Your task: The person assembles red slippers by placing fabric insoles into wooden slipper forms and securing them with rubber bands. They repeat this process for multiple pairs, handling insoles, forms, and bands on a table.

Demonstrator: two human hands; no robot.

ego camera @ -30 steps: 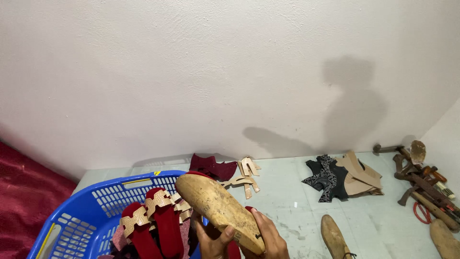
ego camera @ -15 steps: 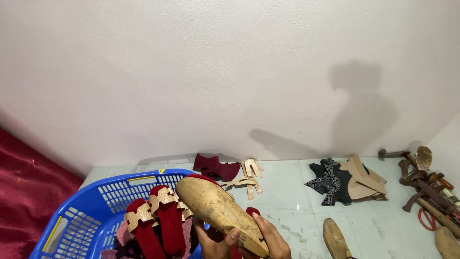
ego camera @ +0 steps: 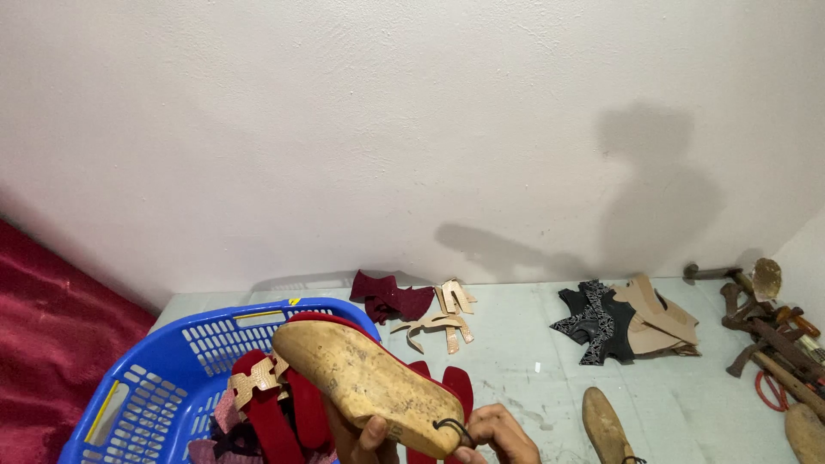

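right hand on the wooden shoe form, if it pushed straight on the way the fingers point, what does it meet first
The right hand points left across the wooden shoe form. Past that, probably the red straps in the blue basket, though depth is unclear.

floor point(ego camera: 516, 387) | blue basket point(ego camera: 163, 369) | leather scraps point(ego camera: 627, 320) | rusty tools point(ego camera: 765, 326) | wooden last point(ego camera: 606, 425)

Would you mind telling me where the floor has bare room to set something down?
The widest bare patch of the floor lies between the tan strap pieces and the black and tan cut pieces, above the spare wooden last. The right edge is crowded with tools; the blue basket is packed with red uppers.
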